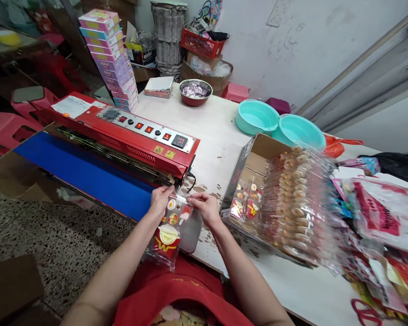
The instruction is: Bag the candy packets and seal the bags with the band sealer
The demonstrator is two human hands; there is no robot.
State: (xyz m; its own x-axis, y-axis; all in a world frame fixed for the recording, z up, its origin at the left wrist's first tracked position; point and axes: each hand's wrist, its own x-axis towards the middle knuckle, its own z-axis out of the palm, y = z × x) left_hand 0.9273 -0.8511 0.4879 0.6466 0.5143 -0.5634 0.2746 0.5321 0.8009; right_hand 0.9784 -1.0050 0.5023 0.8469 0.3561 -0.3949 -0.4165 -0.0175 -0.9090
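Note:
Both hands pinch the top edge of a clear plastic bag (pixel 173 219) holding small food-shaped pieces, among them a fried egg, a popsicle and a red packet with a yellow W. My left hand (pixel 161 201) grips its upper left corner, close to the right end of a red band sealer (pixel 139 140). At the upper right corner, my right hand (pixel 206 207) is closed on the film. The bag hangs down in front of the sealer's blue conveyor belt (pixel 88 170). Right of my hands, a cardboard box (pixel 258 154) holds a dense row of similar filled bags.
Two turquoise basins (pixel 256 117) stand behind the box. Farther back are a bowl of small packets (pixel 195 93) and a tall stack of small boxes (pixel 112 63). Loose plastic packaging (pixel 387 217) and red scissors (pixel 365 312) lie at the right.

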